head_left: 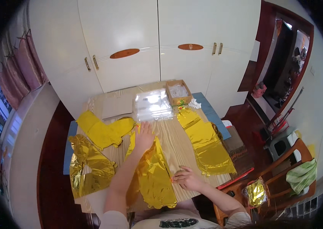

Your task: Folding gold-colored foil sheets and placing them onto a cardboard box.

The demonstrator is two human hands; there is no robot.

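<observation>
A shiny gold foil piece lies lengthwise in front of me on the wood-grain table, its lower end reaching the near edge. My left hand rests on its upper part, palm down with the fingers stretched out. At the foil's right edge is my right hand, its fingers bent and closed. A tiny red spot shows at those fingertips; what they pinch is too small to make out. To the left lie a matte yellow-gold piece and a crinkled gold foil piece. Another long gold foil piece lies to the right.
Clear plastic bags and a cardboard box with white contents stand at the table's far side. A white crumpled scrap lies by the box. White cabinets rise behind. A wooden chair at the right carries a gold package.
</observation>
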